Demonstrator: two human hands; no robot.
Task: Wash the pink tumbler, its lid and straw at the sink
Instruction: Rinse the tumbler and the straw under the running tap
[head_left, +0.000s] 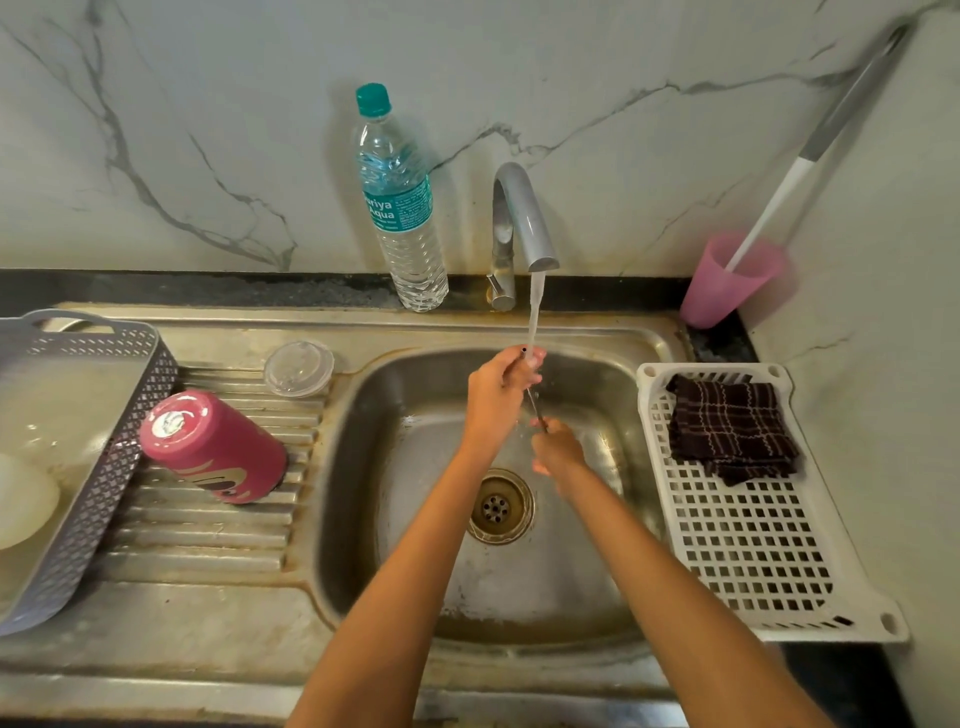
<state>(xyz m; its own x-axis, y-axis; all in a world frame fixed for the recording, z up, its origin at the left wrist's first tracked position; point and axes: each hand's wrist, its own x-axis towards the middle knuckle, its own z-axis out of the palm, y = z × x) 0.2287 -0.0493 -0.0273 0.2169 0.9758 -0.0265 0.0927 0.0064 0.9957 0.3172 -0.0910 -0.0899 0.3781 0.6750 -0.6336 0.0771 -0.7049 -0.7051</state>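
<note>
Sink; L hand, R hand grip straw — mostly hidden.

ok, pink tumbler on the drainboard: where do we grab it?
Grip round the mid-body of the pink tumbler, coming from the sink side. It seems to stand mouth-down, base up, so there is no rim to hook, and the grey basket crowds its other side.

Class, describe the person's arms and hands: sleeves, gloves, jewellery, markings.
Both forearms are bare to the picture's bottom edge; no sleeves show. The left hand and the right hand wear no gloves, and no watch, bracelet or ring can be seen. The right hand is slightly blurred.
</note>
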